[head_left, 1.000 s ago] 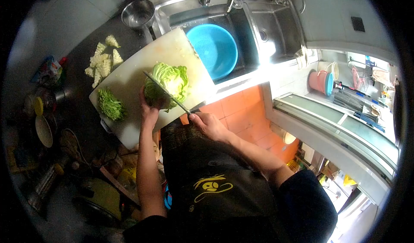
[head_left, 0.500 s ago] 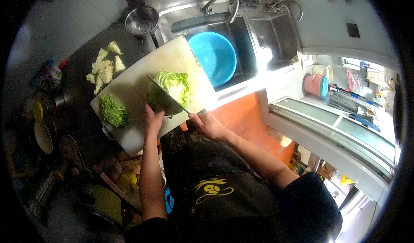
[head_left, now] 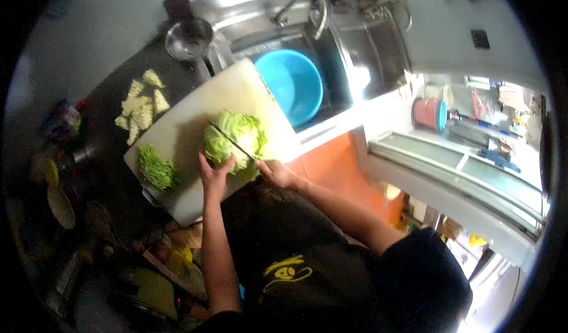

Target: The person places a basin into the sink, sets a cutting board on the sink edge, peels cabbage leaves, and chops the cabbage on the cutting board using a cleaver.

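Note:
A leafy green cabbage (head_left: 248, 133) rests on a white cutting board (head_left: 242, 84). The knife (head_left: 232, 141) lies across its top, its handle gripped in my right hand (head_left: 275, 173). My left hand (head_left: 214, 173) touches the near left side of the cabbage, thumb and fingers spread apart. To the left on the board is a bundle of thin green vegetables (head_left: 157, 167). Several pale yellow-green pieces (head_left: 141, 109) lie on the dark counter beyond the board's left edge.
A blue basin (head_left: 289, 87) sits in the sink beside the board, below a curved faucet (head_left: 321, 13). A metal pot (head_left: 188, 39) stands behind the board. Dark cookware and packages crowd the left side. A window frame (head_left: 426, 149) is at the right.
The view has shifted, so the board and cabbage appear lower. My left hand has its thumb and fingers spread wider at the cabbage. The knife stays in my right hand over the cabbage.

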{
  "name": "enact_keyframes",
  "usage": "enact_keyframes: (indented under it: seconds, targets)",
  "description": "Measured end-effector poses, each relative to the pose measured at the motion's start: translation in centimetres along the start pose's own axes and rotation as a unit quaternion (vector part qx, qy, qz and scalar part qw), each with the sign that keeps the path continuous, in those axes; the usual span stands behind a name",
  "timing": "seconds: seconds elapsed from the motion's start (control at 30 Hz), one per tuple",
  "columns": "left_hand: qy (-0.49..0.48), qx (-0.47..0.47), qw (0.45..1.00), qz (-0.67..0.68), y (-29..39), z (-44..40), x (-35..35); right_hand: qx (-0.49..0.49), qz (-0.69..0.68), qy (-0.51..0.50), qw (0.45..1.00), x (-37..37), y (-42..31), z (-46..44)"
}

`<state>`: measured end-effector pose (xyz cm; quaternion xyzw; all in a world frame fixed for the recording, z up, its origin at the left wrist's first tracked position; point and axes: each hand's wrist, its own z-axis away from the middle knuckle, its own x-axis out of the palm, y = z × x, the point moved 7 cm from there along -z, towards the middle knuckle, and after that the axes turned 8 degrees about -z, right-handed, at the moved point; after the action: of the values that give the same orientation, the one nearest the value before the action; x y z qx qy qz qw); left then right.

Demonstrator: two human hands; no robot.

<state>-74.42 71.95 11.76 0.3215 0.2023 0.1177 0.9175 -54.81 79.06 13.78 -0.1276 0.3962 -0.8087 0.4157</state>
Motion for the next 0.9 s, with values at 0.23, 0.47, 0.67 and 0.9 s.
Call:
enact_keyframes:
  seconds: [0.23, 0.47, 0.67, 0.9]
  targets:
    - [-0.064, -0.043, 0.981, 0.176, -2.1, -0.4, -1.6, 0.004, -0.002, -0.019, 1.0, 1.1, 2.3, -0.2]
    - [-0.142, 0.017, 0.963, 0.228, -1.5, 0.0, -2.7, 0.015, 0.013, 0.0, 1.0, 0.2, 3.2, 1.7]
    - [-0.135, 0.002, 0.97, 0.201, -0.7, 0.0, -3.8, 0.035, -0.013, -0.02, 0.999, 0.0, 5.7, 2.9]
    - [-0.068, 0.067, 0.972, -0.214, 8.6, -2.5, -4.5, 0.006, 0.005, 0.008, 1.0, -0.1, 3.4, 2.8]
